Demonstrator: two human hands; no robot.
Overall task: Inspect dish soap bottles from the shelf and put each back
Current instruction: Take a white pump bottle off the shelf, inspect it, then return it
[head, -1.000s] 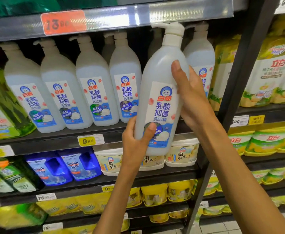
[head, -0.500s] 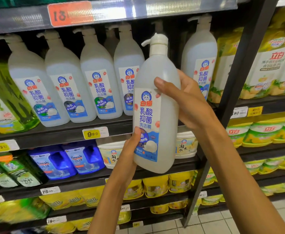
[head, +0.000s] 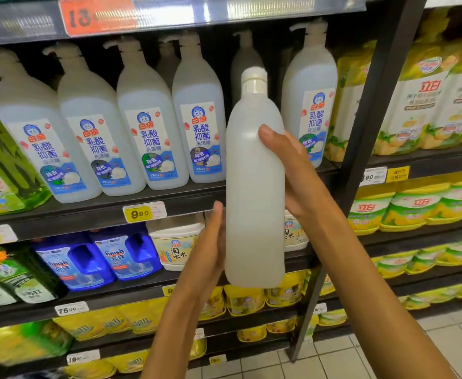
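Observation:
I hold a tall translucent white pump bottle of dish soap (head: 254, 192) upright in front of the shelf, its plain side toward me and the label out of sight. My right hand (head: 292, 170) grips its upper right side, thumb curled over the front. My left hand (head: 210, 242) presses flat against its lower left side with straight fingers. Several matching bottles with blue-and-white labels (head: 153, 124) stand in a row on the shelf (head: 87, 214) behind, one more (head: 311, 105) to the right of the held bottle.
A black shelf upright (head: 361, 160) stands just right of my right arm. Blue Finish bottles (head: 98, 258) and white tubs (head: 175, 242) fill the shelf below. Yellow-green refill pouches (head: 429, 99) sit to the right, green bottles (head: 2, 165) at far left.
The bottle has come lower and turned about its upright axis, so its label no longer faces me. My left hand went from holding the bottom to pressing flat on the side.

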